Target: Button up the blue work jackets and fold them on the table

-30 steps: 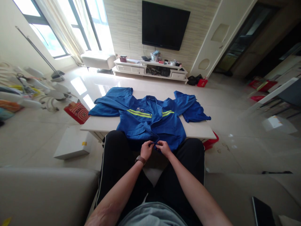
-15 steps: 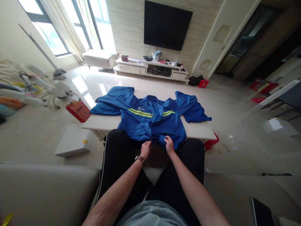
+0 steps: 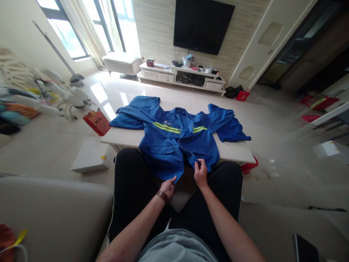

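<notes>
Apparently to part its front edges, the left hand (image 3: 167, 188) and right hand (image 3: 201, 174) pinch opposite hem corners of a blue jacket (image 3: 163, 160). The surface (image 3: 125, 140) supports its spread sleeves.

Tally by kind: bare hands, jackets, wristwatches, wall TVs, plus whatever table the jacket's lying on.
Hands: 2 (left hand, right hand)
Blue jacket: 1
Wristwatch: 1
Wall TV: 1
Table under jacket: 1
Total: 6

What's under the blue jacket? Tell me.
A pale table supports the blue jacket, its top showing at both sides. The part beneath the cloth is covered, so anything else there cannot be seen.
</notes>
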`<state>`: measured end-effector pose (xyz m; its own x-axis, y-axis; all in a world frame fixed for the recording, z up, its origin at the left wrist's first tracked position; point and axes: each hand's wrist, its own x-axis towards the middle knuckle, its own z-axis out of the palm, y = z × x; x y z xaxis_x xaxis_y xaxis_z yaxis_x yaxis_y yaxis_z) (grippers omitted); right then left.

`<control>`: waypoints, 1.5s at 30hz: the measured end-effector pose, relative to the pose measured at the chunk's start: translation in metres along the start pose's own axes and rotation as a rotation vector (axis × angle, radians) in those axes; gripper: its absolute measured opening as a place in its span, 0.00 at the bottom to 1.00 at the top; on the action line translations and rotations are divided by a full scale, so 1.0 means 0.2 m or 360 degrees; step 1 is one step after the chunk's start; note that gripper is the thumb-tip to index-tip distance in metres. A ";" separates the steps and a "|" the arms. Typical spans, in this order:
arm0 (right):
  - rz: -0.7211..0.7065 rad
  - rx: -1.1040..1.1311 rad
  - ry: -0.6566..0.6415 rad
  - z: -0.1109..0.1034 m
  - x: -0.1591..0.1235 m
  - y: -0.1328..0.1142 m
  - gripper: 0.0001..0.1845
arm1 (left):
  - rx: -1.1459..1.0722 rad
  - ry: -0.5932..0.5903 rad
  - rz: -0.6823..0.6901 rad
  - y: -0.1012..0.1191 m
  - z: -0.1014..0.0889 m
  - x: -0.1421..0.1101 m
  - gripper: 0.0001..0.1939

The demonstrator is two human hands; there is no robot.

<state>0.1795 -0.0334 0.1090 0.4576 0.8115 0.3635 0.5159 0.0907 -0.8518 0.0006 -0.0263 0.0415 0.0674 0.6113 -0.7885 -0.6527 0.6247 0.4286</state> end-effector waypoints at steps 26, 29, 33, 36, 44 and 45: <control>0.0059 0.0145 -0.0708 0.07 -0.04 0.04 0.07 | 0.0465 -0.0458 0.0843 0.00 0.10 -0.04 0.19; 0.0074 0.0122 -0.0739 0.07 -0.05 0.04 0.07 | 0.0501 -0.0483 0.0845 0.02 0.10 -0.05 0.19; 0.0063 0.0056 -0.0747 0.07 -0.06 0.03 0.07 | 0.0507 -0.0588 0.0749 0.03 0.11 -0.08 0.20; 0.0067 0.0048 -0.0755 0.07 -0.05 0.03 0.07 | 0.0533 -0.0593 0.0742 0.03 0.11 -0.08 0.21; 0.0050 -0.0016 -0.0842 0.07 -0.05 0.03 0.07 | 0.0490 -0.0556 0.0732 0.02 0.10 -0.07 0.22; 0.0021 -0.0051 -0.0841 0.06 -0.05 0.02 0.06 | 0.0478 -0.0559 0.0708 0.02 0.10 -0.07 0.23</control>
<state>0.1685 -0.0338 0.0965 0.0407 0.9935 0.1062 0.5384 0.0678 -0.8400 0.0132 -0.0233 0.0638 0.1155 0.9343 -0.3372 -0.4390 0.3526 0.8264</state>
